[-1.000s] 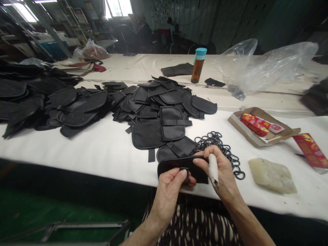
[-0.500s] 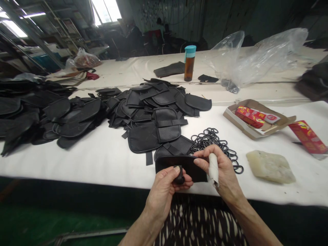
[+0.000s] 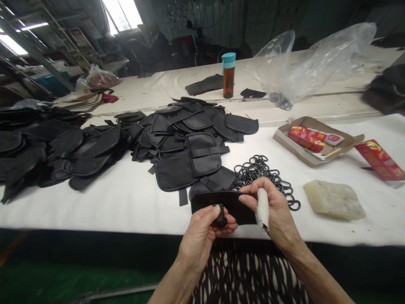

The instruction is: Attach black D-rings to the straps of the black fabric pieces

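Note:
Both hands hold a black leather-like piece (image 3: 238,206) at the table's front edge, tilted up on its side. My left hand (image 3: 205,230) is closed, its thumb pressing a folded black strap (image 3: 220,215) against the fingers, in front of the piece. With thumb and fingertips my right hand (image 3: 272,207) pinches the piece's upper right edge; one finger is wrapped in whitish tape (image 3: 263,209). Just behind lies a heap of black oval rings (image 3: 257,171), partly hidden by the right hand. Flat black pieces with straps (image 3: 205,156) lie beyond the held one.
Piles of black pieces (image 3: 91,154) cover the table's left. To the right are a waxy yellowish block (image 3: 333,199), an open cardboard box (image 3: 311,158) with red packets and another red packet (image 3: 379,160). Farther back stand a bottle (image 3: 228,80) and clear plastic bags (image 3: 329,63).
The camera view has shifted slightly, so the background sits a little left and higher. Both hands keep the same grip on the piece and strap.

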`<state>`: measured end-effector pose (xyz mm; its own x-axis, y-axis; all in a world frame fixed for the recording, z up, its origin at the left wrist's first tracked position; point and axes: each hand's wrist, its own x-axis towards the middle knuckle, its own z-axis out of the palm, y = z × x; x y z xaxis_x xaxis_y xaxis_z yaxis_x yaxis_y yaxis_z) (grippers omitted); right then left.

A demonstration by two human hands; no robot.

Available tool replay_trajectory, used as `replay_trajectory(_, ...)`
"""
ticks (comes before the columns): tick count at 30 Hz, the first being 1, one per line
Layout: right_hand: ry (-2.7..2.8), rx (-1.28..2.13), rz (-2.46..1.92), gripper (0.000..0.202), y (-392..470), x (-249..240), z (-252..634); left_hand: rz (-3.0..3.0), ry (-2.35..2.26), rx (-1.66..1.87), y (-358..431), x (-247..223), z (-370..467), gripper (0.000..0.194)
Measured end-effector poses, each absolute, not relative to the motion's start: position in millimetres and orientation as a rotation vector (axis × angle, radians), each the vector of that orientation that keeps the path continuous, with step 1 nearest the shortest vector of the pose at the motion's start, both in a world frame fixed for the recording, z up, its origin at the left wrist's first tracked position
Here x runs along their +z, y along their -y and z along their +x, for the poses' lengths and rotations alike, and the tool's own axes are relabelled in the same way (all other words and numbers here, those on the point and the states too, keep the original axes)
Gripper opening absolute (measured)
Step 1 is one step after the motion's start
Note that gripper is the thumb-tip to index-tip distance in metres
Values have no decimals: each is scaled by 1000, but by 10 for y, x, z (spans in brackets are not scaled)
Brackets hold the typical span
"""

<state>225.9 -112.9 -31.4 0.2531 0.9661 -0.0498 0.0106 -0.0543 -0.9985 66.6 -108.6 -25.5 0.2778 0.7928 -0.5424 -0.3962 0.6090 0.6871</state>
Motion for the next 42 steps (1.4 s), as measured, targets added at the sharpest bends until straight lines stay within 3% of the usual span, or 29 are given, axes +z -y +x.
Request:
replay_trajectory(10,1060,919,-1375,26,1271,-176,2490,428,-1033,875,1081,-248,694,17)
replay_trajectory(17,1230,585,-1638,54,1658,1,3103,347,-1110,842,972,-211,827,15)
replay_trajectory(24,918,236,-1888,32,1886,54,3346,343,-1181,819,917,-253,976,14)
replay_trajectory(42,888,335,-2027,23,1674,-122,3464,386,-1269,760,880,-156,1002,21)
